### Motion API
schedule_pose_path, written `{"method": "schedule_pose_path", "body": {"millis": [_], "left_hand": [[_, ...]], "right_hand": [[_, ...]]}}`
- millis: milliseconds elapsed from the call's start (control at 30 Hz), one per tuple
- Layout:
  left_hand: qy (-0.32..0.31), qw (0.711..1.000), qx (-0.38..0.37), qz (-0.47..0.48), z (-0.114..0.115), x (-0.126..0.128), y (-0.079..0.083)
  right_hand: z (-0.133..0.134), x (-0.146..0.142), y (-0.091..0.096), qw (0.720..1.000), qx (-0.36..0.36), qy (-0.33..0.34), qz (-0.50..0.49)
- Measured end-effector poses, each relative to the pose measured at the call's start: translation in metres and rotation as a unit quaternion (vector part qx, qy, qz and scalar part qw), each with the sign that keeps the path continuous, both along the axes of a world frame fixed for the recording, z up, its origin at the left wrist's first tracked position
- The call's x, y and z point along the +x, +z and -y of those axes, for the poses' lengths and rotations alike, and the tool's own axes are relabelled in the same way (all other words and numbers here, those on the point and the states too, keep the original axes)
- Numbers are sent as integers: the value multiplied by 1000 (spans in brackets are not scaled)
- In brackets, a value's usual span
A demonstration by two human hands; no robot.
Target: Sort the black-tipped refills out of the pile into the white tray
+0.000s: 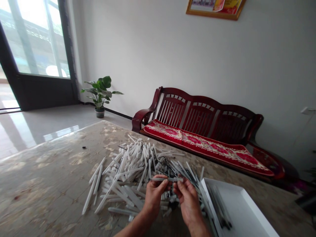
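Note:
My left hand (154, 194) and my right hand (187, 197) meet over the table's near edge. Both are closed in a pinch on one thin grey pen (166, 179) held level between them, the left at its left half, the right at its right end. Just beyond my hands lies a big loose heap of white pen barrels (128, 168) mixed with dark refills (170, 166). A white tray (243, 210) with several dark pens in it stands right of my right hand.
The marble-patterned table (49, 184) stretches left. Behind it stands a dark red wooden bench (197, 115) with a red cushion. A potted plant (100, 93) sits by the wall, near a glass door (34, 49).

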State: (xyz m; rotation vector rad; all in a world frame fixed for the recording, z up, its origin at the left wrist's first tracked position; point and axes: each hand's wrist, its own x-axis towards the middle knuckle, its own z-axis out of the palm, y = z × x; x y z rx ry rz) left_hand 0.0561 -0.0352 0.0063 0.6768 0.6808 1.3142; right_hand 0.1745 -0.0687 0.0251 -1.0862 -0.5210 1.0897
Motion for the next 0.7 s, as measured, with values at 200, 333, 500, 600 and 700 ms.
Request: {"method": "schedule_pose_path", "body": {"millis": [200,333,500,600,700], "left_hand": [[-60,998,18,-24,3,4,2],[-46,997,21,-56,0,3,5],[-18,993,23,-118,-3,4,2],[-21,990,31,-134,-2,5,-1],[-26,989,36,-142,0,6,-4]], "right_hand": [[13,-4,10,1000,-20,-11,11],[22,41,34,997,-14,-13,78],[31,135,66,982,-60,-45,175],[31,185,66,952,-115,-47,278],[28,219,51,903,-168,-55,392]]}}
